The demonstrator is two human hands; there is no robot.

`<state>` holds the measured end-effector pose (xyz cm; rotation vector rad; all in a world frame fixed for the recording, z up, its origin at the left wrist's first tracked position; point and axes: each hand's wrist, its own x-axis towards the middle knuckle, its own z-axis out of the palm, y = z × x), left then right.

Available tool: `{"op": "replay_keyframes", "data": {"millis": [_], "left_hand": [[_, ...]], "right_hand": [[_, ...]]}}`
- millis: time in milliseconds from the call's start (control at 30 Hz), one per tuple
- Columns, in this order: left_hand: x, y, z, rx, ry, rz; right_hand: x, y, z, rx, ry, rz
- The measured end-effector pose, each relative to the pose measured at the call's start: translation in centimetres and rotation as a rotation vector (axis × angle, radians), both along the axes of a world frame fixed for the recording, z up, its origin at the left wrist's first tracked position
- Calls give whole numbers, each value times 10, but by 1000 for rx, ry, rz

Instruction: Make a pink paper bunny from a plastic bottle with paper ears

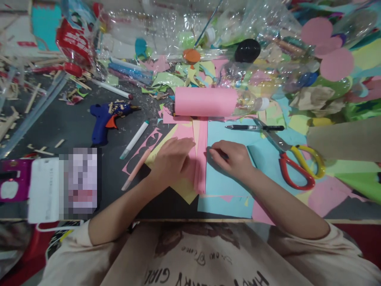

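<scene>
Left hand (172, 157) palm down on pink and yellow paper, fingers extended, lying side by side. Right hand (233, 157) over blue sheet (228, 184), fingers curled in, thumb near index; cannot tell whether they pinch anything. Folded pink paper (201, 163) on table between hands. Pink-wrapped bottle (205, 101) lies beyond. Black pen (254, 128) and scissors (277, 142) near right hand; blue glue gun (100, 119) farther left.

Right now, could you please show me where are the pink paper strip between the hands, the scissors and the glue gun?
Pink paper strip (201, 159): head view, middle of its length.
Scissors (281, 144): head view, metal near the pivot.
Glue gun (102, 115): head view, blue body.
</scene>
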<state>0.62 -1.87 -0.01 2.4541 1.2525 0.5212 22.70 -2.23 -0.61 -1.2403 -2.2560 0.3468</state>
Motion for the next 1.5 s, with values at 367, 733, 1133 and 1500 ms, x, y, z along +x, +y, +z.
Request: {"op": "replay_keyframes", "data": {"millis": [367,733,1133,1500], "left_hand": [[3,-4,-6,2,-132,-117],[30,-12,20,-605,-374,-101],[68,-4,12,-828,-340,112],[55,-14,3,-671,-401,42]], "right_hand": [[-23,-3,33,-518,-518,-196],[10,5,36,-653,31,-68],[37,-21,-14,-265,56,-117],[75,-61,-12,-237,-191,-372]]}}
